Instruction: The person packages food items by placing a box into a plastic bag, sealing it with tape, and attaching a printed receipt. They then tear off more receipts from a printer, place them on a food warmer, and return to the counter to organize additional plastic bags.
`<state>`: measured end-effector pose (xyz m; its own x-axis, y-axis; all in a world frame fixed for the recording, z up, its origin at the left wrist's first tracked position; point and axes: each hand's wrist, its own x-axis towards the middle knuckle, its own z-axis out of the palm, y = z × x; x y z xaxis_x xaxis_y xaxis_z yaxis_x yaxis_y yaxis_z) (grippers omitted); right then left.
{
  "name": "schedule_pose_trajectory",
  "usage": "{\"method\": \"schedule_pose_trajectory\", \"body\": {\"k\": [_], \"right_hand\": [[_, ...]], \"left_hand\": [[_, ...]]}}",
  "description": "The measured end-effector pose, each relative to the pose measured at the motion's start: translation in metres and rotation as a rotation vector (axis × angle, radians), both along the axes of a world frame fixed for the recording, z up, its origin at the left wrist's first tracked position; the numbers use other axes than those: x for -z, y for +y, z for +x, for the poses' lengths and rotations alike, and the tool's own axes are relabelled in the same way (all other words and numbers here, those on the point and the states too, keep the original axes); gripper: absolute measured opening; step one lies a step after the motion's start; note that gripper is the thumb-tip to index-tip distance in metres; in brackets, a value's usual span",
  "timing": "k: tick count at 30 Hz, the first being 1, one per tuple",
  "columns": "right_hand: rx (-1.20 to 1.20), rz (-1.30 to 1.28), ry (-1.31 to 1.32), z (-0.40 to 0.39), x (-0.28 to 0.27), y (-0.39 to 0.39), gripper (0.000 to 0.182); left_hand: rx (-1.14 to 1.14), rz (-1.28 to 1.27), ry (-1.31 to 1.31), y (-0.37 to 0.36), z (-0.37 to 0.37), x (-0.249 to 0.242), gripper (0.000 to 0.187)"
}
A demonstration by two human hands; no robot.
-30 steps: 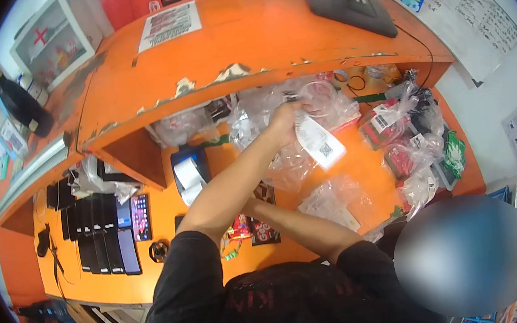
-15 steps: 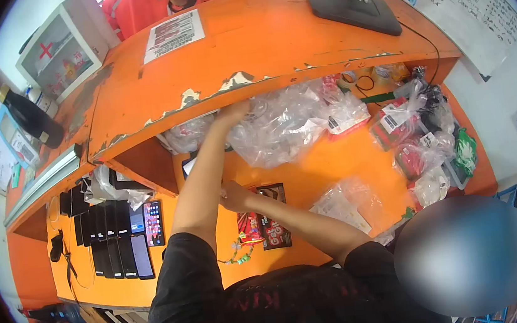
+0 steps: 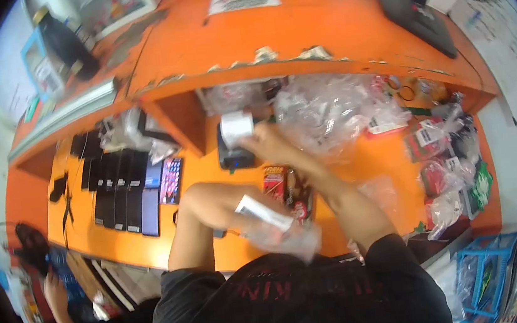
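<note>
My left hand [image 3: 279,213], its fingers partly hidden and smeared by motion, is drawn in near my chest with a clear plastic bag [image 3: 292,240] in its grip. A white printed label [image 3: 264,213] shows on the bag. My right hand [image 3: 261,141] reaches forward and pinches a white paper slip [image 3: 237,126]. That slip stands over a small black device [image 3: 236,158], which looks like a label printer. Between my arms lie a red snack packet [image 3: 274,182] and a dark brown packet [image 3: 302,198], partly covered by my forearm.
Crumpled clear bags [image 3: 323,114] fill the shelf under the orange counter [image 3: 319,22]. Rows of dark phones or boxes [image 3: 116,189] lie left, beside a lit phone [image 3: 171,181]. Bagged goods [image 3: 430,143] are piled right. Another person's hand [image 3: 54,290] shows at lower left.
My left hand has come back from the shelf with a clear bag. My right hand has moved forward to the paper slip. The view has shifted, and another person's arm appears at left.
</note>
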<state>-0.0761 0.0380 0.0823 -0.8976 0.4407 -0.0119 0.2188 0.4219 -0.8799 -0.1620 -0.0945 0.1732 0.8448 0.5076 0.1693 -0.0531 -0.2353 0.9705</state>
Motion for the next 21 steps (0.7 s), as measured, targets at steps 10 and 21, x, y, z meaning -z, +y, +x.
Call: {"method": "schedule_pose_trajectory", "body": {"k": [10,21], "right_hand": [[-0.275,0.090,0.224,-0.016,-0.033,0.047,0.023],[-0.560,-0.380,-0.265,0.090,-0.061,0.001,0.028]], "left_hand": [[-1.151,-0.389,0.304,-0.114,-0.052,0.073,0.017],[-1.184,-0.464,-0.268,-0.078,-0.037,0.090,0.034]]}}
